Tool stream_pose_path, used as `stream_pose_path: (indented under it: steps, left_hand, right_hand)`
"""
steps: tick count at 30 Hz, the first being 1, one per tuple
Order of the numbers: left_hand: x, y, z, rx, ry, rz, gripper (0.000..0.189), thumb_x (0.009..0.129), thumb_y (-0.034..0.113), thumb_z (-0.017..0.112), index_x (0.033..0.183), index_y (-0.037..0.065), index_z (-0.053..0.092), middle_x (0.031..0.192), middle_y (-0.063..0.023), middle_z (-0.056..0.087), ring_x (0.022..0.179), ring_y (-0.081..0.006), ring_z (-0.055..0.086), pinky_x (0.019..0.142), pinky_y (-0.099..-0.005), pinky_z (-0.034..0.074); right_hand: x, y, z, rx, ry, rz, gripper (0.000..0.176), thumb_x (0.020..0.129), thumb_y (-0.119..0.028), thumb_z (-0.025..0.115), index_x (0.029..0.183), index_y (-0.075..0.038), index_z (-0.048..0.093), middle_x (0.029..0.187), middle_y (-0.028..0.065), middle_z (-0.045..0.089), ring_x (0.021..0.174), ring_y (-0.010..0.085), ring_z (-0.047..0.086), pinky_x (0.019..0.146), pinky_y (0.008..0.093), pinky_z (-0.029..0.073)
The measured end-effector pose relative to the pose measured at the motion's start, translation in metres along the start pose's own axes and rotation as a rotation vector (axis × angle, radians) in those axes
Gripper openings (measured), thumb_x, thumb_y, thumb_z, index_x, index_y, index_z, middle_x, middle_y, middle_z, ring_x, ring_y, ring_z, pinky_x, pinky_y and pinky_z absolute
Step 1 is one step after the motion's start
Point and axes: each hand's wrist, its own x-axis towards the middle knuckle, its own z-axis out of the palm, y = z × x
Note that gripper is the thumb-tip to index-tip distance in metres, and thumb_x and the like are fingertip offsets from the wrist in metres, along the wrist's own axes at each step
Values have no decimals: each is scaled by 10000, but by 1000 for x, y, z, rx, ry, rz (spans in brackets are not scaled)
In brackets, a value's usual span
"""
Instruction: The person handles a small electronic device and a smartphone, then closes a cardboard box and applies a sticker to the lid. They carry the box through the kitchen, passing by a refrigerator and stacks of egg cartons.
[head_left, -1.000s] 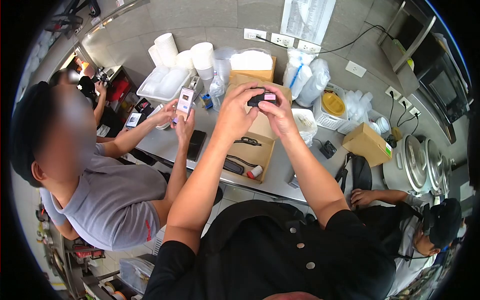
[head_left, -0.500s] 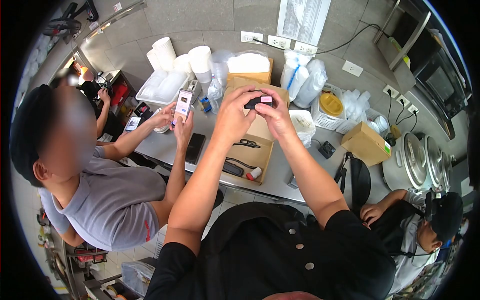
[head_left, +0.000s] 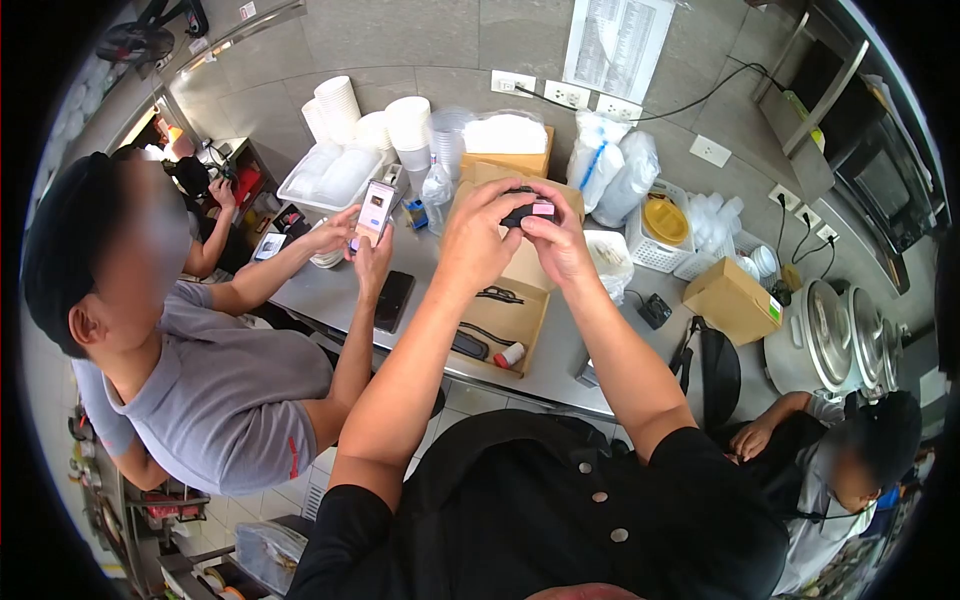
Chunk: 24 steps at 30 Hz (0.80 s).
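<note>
A small black device (head_left: 524,212) with a lit pinkish screen is held up between my two hands, above the counter. My left hand (head_left: 478,238) closes on its left side, and my right hand (head_left: 560,235) grips its right side, the thumb near the screen. Below them an open cardboard box (head_left: 538,325) lies on the counter. Inside it are a black cable (head_left: 488,332), a dark oblong case (head_left: 468,345) and a small red-and-white roll (head_left: 509,355). My forearms and hands cover part of the box.
At left a co-worker in a grey shirt (head_left: 235,390) holds a phone (head_left: 374,212); another person in a black cap (head_left: 885,440) is at right. A black phone (head_left: 394,301), stacked white cups (head_left: 408,125), a brown box (head_left: 733,300) and a black pouch (head_left: 718,370) stand on the metal counter (head_left: 330,290).
The view has shifted slightly, so the counter items appear a little lower. My hands still hold the black device, with little change in grip. The right-hand person's head has tilted.
</note>
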Motion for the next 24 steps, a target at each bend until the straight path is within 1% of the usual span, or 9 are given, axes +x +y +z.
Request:
stream_pose_path:
  steps: [2,6,8,14,24]
  left_hand:
    - [0,-1,0,15,7,9,431,782,-40,742,1200,65,737,1371,-120,650,1273,-339,615,1081,-417,493]
    - [0,-2,1,16,4,1,431,783,-39,742,1200,67,737,1371,-119,650,1278,-338,611,1083,-417,491]
    - [0,-5,1,16,7,-1,432,783,-38,743,1202,68,737,1370,-118,651,1271,-335,617,1073,-416,499]
    - [1,-12,6,14,8,-12,432,787,-32,744,1206,72,738,1366,-119,655,1251,-331,631,1042,-410,517]
    - [0,-16,9,12,2,-22,442,776,-43,733,1204,69,738,1356,-126,661,1247,-340,632,1045,-416,515]
  right_hand:
    - [2,3,-3,-44,11,-7,688,792,-57,806,1418,-58,520,1263,99,619,1170,233,615,1010,431,513]
    - [3,4,-4,-47,7,6,692,793,-64,810,1420,-60,517,1268,101,616,1174,232,613,1007,427,512]
    - [2,2,0,-22,17,13,661,813,-28,812,1406,-34,521,1236,89,595,1115,183,613,972,359,528]
    - [4,4,-2,-40,29,10,665,815,-51,825,1402,-26,515,1236,91,595,1113,183,614,958,356,527]
    - [2,9,-5,-38,67,31,637,816,-58,828,1378,-36,529,1218,89,606,1104,189,622,961,375,540]
